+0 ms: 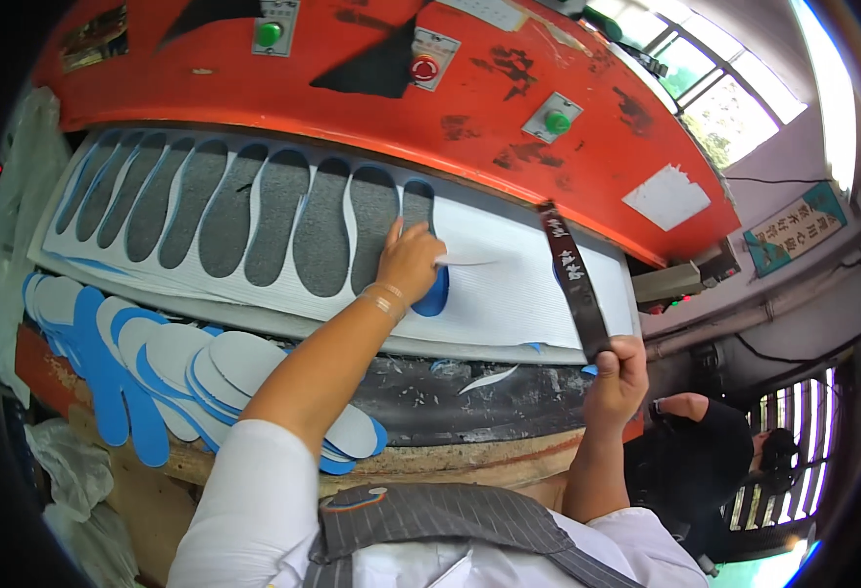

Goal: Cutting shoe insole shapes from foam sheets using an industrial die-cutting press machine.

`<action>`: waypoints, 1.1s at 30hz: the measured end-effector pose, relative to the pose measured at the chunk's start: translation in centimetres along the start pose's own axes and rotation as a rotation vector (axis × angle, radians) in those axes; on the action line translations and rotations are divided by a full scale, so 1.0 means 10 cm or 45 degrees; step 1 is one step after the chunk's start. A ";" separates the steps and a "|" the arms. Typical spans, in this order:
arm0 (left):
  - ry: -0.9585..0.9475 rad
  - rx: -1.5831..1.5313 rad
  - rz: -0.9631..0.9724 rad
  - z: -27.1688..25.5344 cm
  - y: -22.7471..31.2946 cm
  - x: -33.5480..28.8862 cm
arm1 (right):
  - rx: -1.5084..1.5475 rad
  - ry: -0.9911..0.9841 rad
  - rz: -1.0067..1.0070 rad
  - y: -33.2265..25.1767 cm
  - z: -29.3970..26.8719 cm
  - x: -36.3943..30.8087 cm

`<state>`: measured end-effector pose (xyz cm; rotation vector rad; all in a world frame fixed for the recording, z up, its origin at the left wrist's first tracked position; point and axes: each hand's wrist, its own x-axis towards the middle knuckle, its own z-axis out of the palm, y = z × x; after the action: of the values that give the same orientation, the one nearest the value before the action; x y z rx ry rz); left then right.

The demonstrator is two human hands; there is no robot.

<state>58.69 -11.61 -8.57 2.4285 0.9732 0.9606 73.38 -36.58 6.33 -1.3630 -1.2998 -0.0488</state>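
Observation:
My right hand [618, 384] is closed around the lower end of a cutting die [573, 279], seen edge-on as a long dark metal band with white handwriting. It stands over the right part of a white ribbed foam sheet [489, 304]. My left hand [411, 265] is over the sheet beside the rightmost insole-shaped cutout [418, 201], which shows dark grey and blue. A thin white sliver [469, 262] sticks out from its fingers, which look closed on it. Left of that hand, several dark grey insole shapes [322, 230] line the sheet.
Cut blue-and-white insoles [210, 367] lie heaped at the front left. A red machine beam [352, 113] with green buttons and a red one spans the far side. White scraps [489, 379] lie on the black front ledge. Another person in dark clothes [695, 461] is at the right.

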 end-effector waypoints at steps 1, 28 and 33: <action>0.027 0.014 0.192 -0.11 0.12 -0.06 | -0.225 -0.082 -0.040 0.03 -0.04 -0.02; -0.295 -0.972 -0.586 -0.56 1.71 -1.13 | -0.165 -1.303 0.291 1.51 -0.58 0.31; 0.064 -1.720 -0.588 -0.15 2.23 -0.92 | 0.292 -1.432 0.175 0.96 -0.75 0.00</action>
<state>63.17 -33.72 0.22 1.0099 0.5184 0.9951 84.63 -38.89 2.30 -1.2819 -2.0150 1.0615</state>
